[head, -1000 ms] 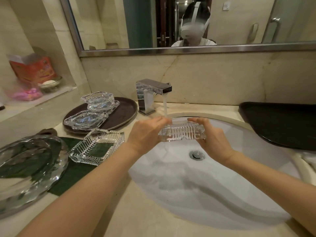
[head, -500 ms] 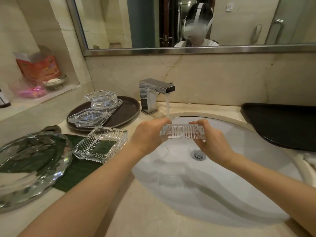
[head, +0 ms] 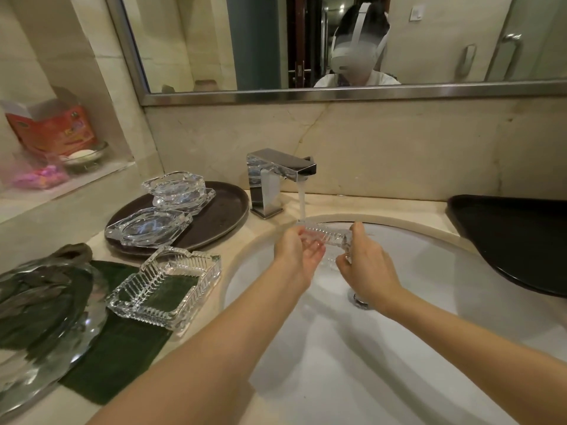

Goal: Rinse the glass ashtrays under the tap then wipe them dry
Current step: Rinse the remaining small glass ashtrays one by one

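Nearest, a ribbed square glass ashtray (head: 165,286) sits on a green cloth (head: 113,348). Over the white basin (head: 337,348), left hand (head: 296,256) and right hand (head: 365,268) grip another ribbed ashtray (head: 325,236) by its ends, under the tap (head: 276,179) stream.

The light is warm and a little dim, coming from above, and the arms throw soft grey shadows into the white sink (head: 445,348). Small bright glints sit on the chrome tap (head: 277,168) and the glass dishes. The wide lens bends the mirror frame (head: 306,96) and the edges, and the picture is slightly soft.
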`<state>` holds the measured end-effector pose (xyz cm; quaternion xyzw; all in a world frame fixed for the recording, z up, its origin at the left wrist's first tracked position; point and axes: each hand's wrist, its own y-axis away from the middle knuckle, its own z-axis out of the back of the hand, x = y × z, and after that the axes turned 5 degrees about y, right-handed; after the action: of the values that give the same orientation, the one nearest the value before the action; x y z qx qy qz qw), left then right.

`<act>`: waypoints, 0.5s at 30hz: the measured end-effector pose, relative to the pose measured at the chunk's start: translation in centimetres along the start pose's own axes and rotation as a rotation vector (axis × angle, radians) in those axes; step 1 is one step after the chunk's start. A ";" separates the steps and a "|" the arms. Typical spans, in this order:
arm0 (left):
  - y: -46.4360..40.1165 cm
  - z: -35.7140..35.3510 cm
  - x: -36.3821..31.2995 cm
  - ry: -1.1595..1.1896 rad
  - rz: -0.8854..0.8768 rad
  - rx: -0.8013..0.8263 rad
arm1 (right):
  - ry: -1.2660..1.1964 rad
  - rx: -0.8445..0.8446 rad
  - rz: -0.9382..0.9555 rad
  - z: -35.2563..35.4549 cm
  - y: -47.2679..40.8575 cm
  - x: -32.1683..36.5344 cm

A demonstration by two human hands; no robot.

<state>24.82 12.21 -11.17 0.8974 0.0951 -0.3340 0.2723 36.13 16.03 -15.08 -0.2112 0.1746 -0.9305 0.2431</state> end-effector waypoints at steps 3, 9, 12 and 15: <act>-1.8 -0.4 0.4 -0.068 -0.046 -0.055 | 0.059 0.062 0.022 -0.5 0.1 0.4; -4.8 -0.6 0.0 -0.241 -0.025 -0.140 | 0.184 0.100 0.127 -1.1 0.8 0.6; -5.0 -0.5 -0.1 -0.445 -0.054 -0.177 | 0.070 0.147 0.234 -1.8 0.8 -0.2; -4.9 0.3 -0.1 -0.578 -0.129 -0.139 | -0.402 0.271 -0.098 -2.0 -0.4 -0.6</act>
<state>22.83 16.09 -13.38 0.7365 0.0932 -0.5849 0.3269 35.52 17.13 -16.81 -0.3658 -0.0139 -0.8954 0.2534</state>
